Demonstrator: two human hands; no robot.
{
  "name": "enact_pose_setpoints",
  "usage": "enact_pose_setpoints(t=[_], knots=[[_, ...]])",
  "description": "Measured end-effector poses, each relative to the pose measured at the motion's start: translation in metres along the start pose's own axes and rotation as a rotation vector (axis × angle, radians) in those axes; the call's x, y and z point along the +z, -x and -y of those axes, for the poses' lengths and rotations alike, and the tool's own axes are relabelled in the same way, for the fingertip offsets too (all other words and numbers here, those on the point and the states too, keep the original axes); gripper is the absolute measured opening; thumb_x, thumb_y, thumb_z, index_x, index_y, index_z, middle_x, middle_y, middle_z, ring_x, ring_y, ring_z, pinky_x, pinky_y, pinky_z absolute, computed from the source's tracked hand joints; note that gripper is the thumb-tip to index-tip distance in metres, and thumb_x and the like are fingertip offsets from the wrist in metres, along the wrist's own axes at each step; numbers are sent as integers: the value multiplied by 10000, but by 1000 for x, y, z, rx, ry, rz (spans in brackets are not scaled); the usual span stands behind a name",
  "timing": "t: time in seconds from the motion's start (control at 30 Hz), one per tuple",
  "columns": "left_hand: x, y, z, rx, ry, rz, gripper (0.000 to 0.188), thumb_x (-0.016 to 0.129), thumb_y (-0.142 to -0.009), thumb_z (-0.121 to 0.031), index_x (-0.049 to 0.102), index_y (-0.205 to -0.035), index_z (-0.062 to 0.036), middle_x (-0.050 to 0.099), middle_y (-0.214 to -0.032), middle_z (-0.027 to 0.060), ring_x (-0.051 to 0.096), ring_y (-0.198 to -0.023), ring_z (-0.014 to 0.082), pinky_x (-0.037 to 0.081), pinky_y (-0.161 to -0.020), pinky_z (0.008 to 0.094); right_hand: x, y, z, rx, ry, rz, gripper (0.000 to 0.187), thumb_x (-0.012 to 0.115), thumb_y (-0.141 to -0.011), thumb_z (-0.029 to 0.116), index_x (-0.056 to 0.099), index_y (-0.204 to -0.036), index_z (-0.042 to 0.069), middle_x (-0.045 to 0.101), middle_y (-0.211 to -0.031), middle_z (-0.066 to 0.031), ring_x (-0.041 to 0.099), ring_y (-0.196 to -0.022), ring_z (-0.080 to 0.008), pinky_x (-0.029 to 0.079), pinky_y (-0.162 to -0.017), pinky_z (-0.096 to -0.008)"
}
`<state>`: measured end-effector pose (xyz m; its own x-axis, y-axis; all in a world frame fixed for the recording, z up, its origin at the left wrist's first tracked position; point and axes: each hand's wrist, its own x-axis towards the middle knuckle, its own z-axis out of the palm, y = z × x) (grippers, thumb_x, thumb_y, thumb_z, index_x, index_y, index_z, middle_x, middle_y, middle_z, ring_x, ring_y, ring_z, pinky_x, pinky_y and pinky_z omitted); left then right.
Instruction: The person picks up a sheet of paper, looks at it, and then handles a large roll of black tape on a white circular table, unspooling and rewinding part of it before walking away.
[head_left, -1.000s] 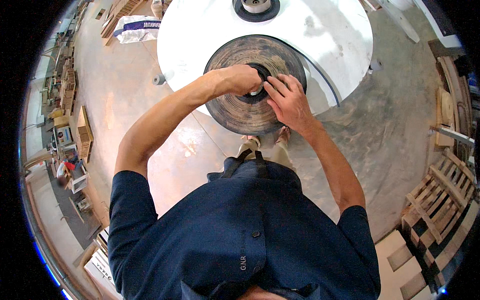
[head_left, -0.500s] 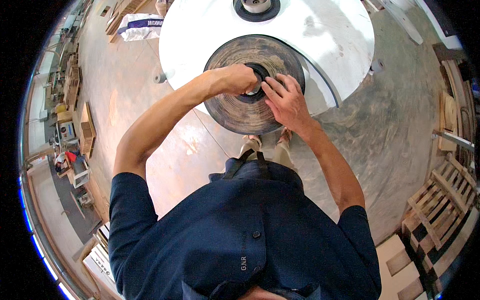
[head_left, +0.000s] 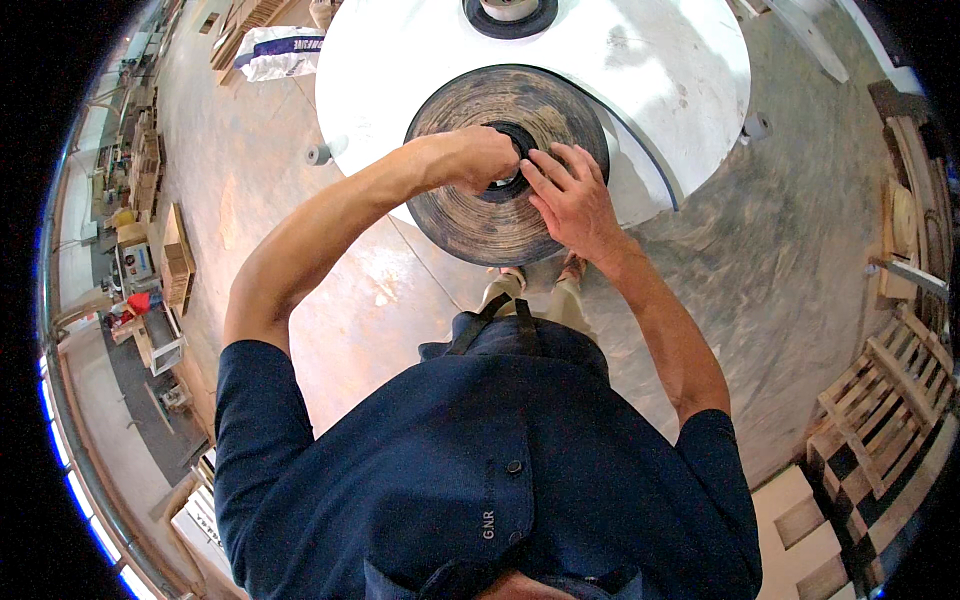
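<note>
A wide coil of dark brown, streaked edge banding [head_left: 455, 225] lies flat on a round white tabletop [head_left: 665, 70] in front of me. Its loose end [head_left: 655, 165] curves off the right side and stands on edge on the white surface. My left hand [head_left: 478, 158] is closed at the black core [head_left: 512, 190] in the coil's middle, its fingertips hidden down in the hole. Over the coil's right half lies my right hand [head_left: 578, 205], fingers stretched and a little apart, the tips beside the core.
Farther back on the white top sits a smaller black roll [head_left: 510, 22] with a pale core. Small grey rollers [head_left: 318, 155] stick out below the disc's edge. A white and blue sack [head_left: 280, 55] lies at the far left. Wooden pallets [head_left: 880, 400] stand at the right.
</note>
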<state>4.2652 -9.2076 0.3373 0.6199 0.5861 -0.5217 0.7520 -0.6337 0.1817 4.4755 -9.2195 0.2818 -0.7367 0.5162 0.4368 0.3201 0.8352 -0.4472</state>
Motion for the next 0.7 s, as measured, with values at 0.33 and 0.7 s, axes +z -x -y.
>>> enact_pose_setpoints(t=[0.33,0.7], knots=[[27,-5,-38,-847,1608,-638,124,631,-800,-63,662,-835,52,639,-725,70,613,-625,102,406,-425,226,1,4,1,71,-98,-26,525,680,-753,167,538,-1222,-21,513,-1287,-156,417,-1239,-337,290,-1070,-487],[27,27,-52,-727,1507,-807,307,578,-879,-114,592,-1097,102,641,-1009,179,644,-856,234,540,-697,325,-10,0,-4,110,17,8,571,667,-796,232,491,-1256,-58,446,-1342,-217,392,-1266,-365,263,-1079,-490]])
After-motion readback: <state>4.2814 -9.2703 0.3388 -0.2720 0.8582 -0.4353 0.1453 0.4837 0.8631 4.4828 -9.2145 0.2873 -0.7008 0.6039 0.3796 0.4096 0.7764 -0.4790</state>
